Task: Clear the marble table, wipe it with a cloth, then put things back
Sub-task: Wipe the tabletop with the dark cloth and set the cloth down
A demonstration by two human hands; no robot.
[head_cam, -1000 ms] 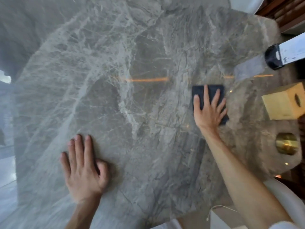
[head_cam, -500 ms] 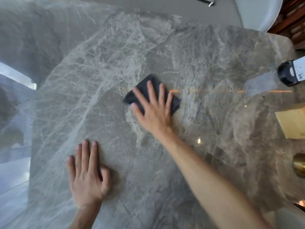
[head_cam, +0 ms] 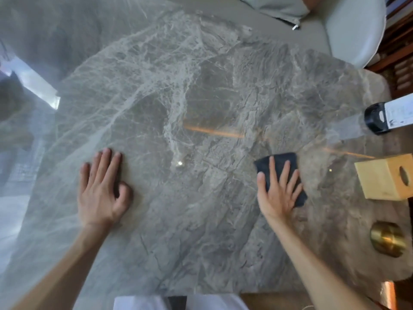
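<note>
The grey marble table (head_cam: 201,231) fills most of the view. A dark folded cloth (head_cam: 274,162) lies flat on its right half, and my right hand (head_cam: 278,193) presses on it with straight, spread fingers. My left hand (head_cam: 101,189) rests flat on the bare marble at the left, fingers straight and close together. The cloth's near part is hidden under my right palm.
At the table's right edge stand a yellow wooden tissue box (head_cam: 386,177), a round brass object (head_cam: 388,241) and a dark bottle with a white label (head_cam: 388,116). A white chair (head_cam: 355,30) stands beyond the far right corner.
My right hand slid the cloth from the right side to the table's middle, then back to the right near the tissue box. My left hand has stayed flat on the marble.
</note>
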